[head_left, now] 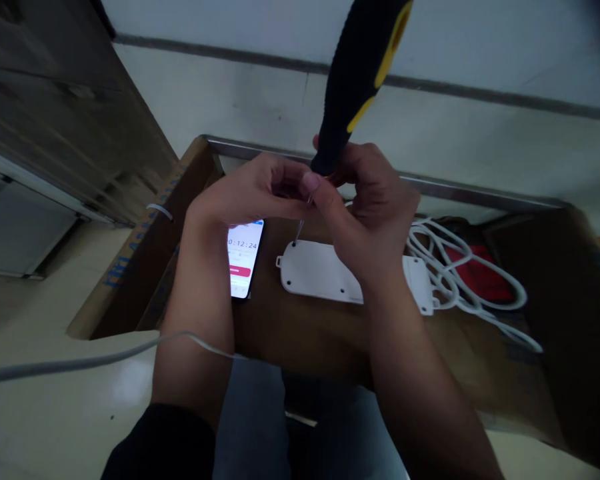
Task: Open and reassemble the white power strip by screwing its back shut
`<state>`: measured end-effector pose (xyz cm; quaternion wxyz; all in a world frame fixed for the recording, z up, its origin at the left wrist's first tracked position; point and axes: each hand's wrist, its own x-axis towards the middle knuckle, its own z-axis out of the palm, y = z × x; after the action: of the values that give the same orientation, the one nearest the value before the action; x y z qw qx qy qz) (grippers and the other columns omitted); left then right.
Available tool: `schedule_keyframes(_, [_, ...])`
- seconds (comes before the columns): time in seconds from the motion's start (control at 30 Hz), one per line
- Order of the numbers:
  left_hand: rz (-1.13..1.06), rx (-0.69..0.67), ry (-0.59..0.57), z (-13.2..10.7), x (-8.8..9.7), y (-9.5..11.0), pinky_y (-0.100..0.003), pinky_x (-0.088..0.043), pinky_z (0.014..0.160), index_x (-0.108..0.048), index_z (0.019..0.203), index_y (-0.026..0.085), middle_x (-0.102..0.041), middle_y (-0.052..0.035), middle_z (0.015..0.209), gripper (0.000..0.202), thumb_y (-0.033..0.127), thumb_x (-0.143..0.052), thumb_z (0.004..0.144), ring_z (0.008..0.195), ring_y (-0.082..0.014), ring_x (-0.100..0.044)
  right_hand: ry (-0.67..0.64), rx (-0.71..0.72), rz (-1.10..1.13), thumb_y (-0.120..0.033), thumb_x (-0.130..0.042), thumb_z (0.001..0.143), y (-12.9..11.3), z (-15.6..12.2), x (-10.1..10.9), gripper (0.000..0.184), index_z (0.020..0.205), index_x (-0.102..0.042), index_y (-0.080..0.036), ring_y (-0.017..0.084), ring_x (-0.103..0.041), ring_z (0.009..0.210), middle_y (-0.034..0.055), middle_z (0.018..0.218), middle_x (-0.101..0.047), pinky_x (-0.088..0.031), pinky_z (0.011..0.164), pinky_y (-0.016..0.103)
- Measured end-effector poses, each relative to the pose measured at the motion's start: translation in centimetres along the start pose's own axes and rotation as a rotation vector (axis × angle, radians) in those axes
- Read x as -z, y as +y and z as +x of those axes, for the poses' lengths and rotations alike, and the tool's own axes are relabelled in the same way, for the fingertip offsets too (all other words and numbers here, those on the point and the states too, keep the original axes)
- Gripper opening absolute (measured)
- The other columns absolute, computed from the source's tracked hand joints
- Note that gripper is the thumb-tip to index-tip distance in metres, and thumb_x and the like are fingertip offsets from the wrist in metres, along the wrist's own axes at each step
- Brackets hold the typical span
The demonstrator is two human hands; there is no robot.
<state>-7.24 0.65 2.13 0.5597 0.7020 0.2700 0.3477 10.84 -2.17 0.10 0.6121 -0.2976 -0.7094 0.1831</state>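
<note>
A screwdriver (357, 73) with a black and yellow handle leans over a white power strip (317, 267), which lies with its screw-hole side up. The thin shaft slants down to the hole at the strip's far left corner. My right hand (373, 207) is closed around the low end of the handle, its thumb at the collar. From the other side, my left hand (263, 190) pinches at the shaft just below the handle. Its fingertips are partly hidden behind my right thumb. My right hand and wrist cover part of the strip.
A lit phone (240, 257) showing a timer lies left of the strip, partly behind my left wrist. White cord (450, 267) is looped at the right, over a red item (485, 273). Brown cardboard (300, 327) forms the work surface, with raised sides. A tiled wall (260, 93) stands behind.
</note>
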Motion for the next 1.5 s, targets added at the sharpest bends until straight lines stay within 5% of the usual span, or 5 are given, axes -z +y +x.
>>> schedule_keyframes(0.2, [0.012, 0.035, 0.019, -0.3, 0.5, 0.4, -0.024, -0.051, 0.078, -0.077, 0.086, 0.010, -0.074, -0.0017, 0.084, 0.019, 0.027, -0.085, 0.083, 0.081, -0.0124, -0.064, -0.020, -0.048, 0.140, -0.027, -0.065, 0.098, 0.5, -0.3, -0.2, 0.039, 0.138, -0.061, -0.027, 0.015, -0.071, 0.094, 0.0023, 0.113, -0.075, -0.056, 0.087, 0.035])
schedule_keyframes(0.63, [0.003, 0.017, 0.024, 0.3, -0.8, 0.6, -0.025, -0.046, 0.077, -0.069, 0.076, 0.013, -0.059, 0.0032, 0.071, 0.017, 0.020, -0.084, 0.079, 0.075, -0.0102, -0.057, -0.015, -0.125, -0.015, -0.041, -0.075, 0.094, -1.2, 0.0, 0.4, 0.019, 0.110, -0.073, -0.032, 0.016, -0.063, 0.083, 0.0003, 0.098, -0.069, -0.052, 0.078, 0.036])
schedule_keyframes(0.8, [0.068, 0.046, 0.093, 0.3, -1.0, 0.8, -0.027, -0.046, 0.073, -0.062, 0.069, 0.016, -0.050, 0.0039, 0.065, 0.025, 0.022, -0.085, 0.073, 0.075, -0.0128, -0.057, 0.041, -0.126, 0.049, -0.055, -0.077, 0.090, -1.7, 0.4, 0.2, 0.029, 0.107, -0.072, -0.032, 0.017, -0.062, 0.084, 0.0022, 0.100, -0.067, -0.049, 0.068, 0.036])
schedule_keyframes(1.03, [0.016, 0.047, 0.069, 0.5, -1.4, 0.7, -0.026, -0.045, 0.068, -0.063, 0.072, 0.016, -0.057, 0.0025, 0.072, 0.027, 0.021, -0.089, 0.068, 0.071, -0.0110, -0.055, 0.116, -0.133, 0.124, -0.034, -0.085, 0.083, -0.8, 0.2, 0.0, 0.028, 0.103, -0.069, -0.024, 0.015, -0.069, 0.081, -0.0015, 0.090, -0.071, -0.056, 0.074, 0.033])
schedule_keyframes(1.5, [-0.127, 0.047, 0.005, 1.6, -0.5, -1.7, -0.025, -0.053, 0.085, -0.068, 0.085, 0.015, -0.068, 0.0014, 0.087, 0.023, 0.026, -0.088, 0.080, 0.089, -0.0126, -0.068, 0.093, -0.151, 0.135, -0.032, -0.072, 0.093, -0.4, 0.0, 0.2, 0.030, 0.122, -0.076, -0.031, 0.014, -0.068, 0.082, -0.0026, 0.096, -0.075, -0.055, 0.077, 0.034])
